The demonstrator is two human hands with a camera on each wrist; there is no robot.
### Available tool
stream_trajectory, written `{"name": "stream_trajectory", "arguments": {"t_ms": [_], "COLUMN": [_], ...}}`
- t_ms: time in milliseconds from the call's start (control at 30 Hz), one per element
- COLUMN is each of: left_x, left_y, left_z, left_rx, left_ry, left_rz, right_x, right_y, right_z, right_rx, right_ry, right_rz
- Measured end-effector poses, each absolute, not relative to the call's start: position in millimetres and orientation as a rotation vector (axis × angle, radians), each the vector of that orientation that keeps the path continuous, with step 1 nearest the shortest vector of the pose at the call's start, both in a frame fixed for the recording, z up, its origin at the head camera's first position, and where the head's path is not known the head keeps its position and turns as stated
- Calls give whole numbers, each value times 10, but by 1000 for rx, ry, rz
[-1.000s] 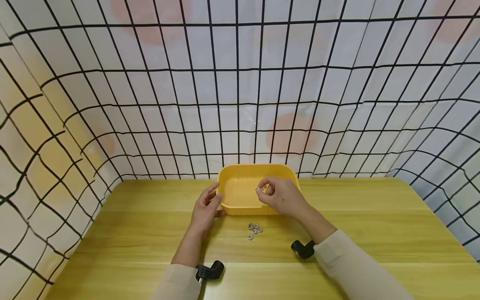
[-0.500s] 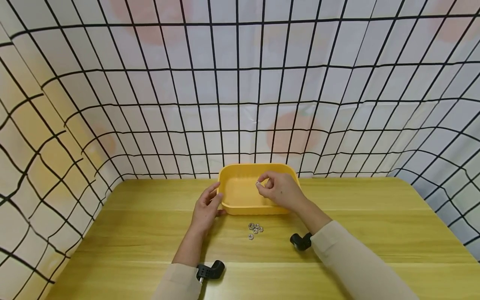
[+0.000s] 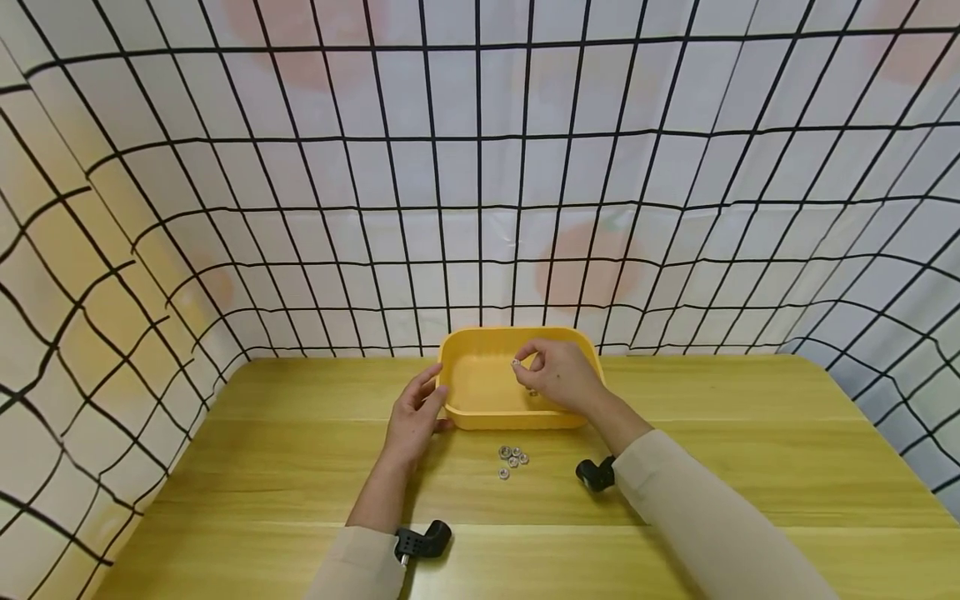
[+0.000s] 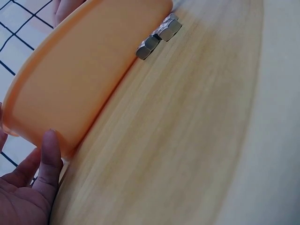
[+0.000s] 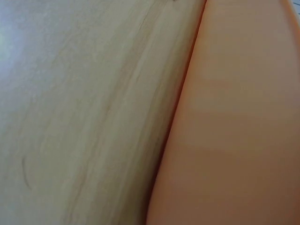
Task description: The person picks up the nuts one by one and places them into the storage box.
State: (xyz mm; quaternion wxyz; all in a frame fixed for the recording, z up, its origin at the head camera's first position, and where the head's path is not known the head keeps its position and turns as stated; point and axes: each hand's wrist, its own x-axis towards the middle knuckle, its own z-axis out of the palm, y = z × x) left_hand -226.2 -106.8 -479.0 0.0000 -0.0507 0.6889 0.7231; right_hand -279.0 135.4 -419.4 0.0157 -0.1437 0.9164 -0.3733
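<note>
A yellow plastic bin (image 3: 480,417) stands at the back of the table. My left hand (image 3: 408,421) rests against its left end, thumb (image 4: 49,157) on the outer wall and fingers extended along the side. Over the inside of the bin, my right hand (image 3: 561,375) pinches a small metal nut (image 3: 515,362) between thumb and index finger. Below that hand another nut (image 3: 533,392) shows on the bin floor, partly covered by the hand. Several hex nuts (image 3: 513,457) lie grouped on the table just in front of the bin. The right wrist view does not show the right hand.
The wooden table (image 3: 712,467) extends to both sides. A black wire grid (image 3: 480,208) with a pale printed sheet behind it rises at the back and sides. Black wrist cameras (image 3: 423,540) sit on both forearms.
My right hand has moved slightly back and up over the bin, still pinching the nut. A nut on the bin floor now shows below it. My left hand has stayed put.
</note>
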Motion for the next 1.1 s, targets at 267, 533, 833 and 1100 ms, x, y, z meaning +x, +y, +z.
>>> {"name": "stream_trajectory", "arguments": {"t_ms": [267, 533, 833, 1100], "left_x": [-2272, -2268, -2270, -2262], "left_y": [-1061, -1058, -1061, -1057], "left_z": [-4798, -4773, -4773, -4770], "left_rx": [-137, -149, -151, -161], "left_ry": [2153, 2161, 2170, 2163], "left_rz": [2277, 2262, 2256, 2258], "right_x": [-2826, -2840, -2839, -2840], "right_y": [1347, 1335, 1343, 1349], "right_z": [-4243, -4250, -4256, -4266], "right_rx": [-383, -343, -328, -337], "right_ry": [2816, 2824, 2829, 2822], "right_rz": [-1203, -1206, -1234, -1289]}}
